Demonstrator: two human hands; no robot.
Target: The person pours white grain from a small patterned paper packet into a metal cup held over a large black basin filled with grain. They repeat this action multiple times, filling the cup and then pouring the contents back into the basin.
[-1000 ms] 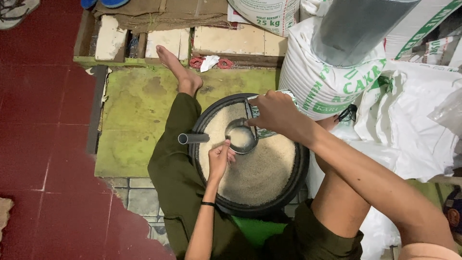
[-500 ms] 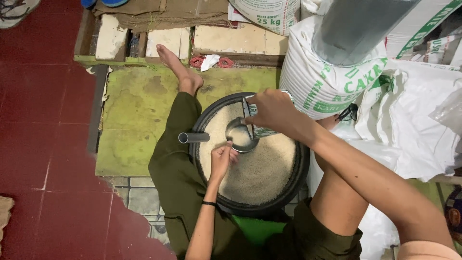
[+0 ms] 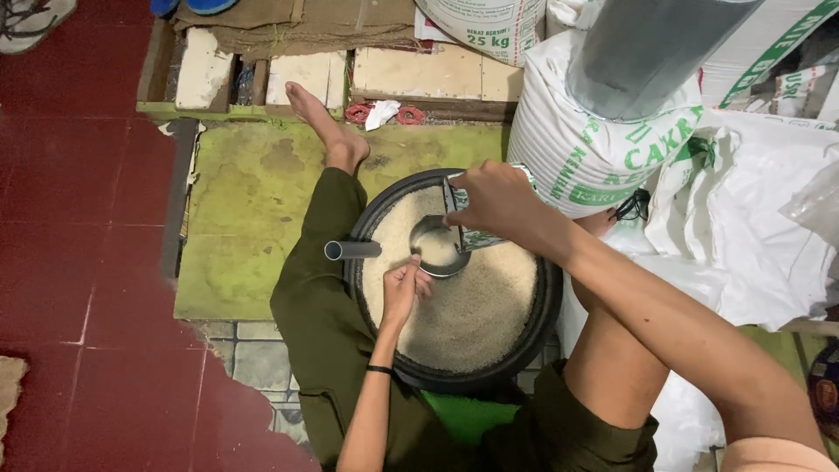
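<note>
A round shiny metal scoop (image 3: 437, 247) sits over the pale rice grains (image 3: 463, 301) filling a wide black round basin (image 3: 542, 323) between the seated person's legs. The left hand (image 3: 404, 288) curls its fingers closed around the scoop's rim; the right hand (image 3: 494, 201) grips a small printed packet (image 3: 476, 238). A grey tube handle (image 3: 352, 250) juts over the basin's left rim, white sacks (image 3: 603, 149) just beside.

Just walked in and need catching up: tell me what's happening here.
A person sits on the floor with a black basin of rice between their legs. The left hand grips a metal scoop over the rice, its handle resting on the basin's rim. The right hand holds a small printed bag at the scoop. Large white sacks stand beside them.
</note>
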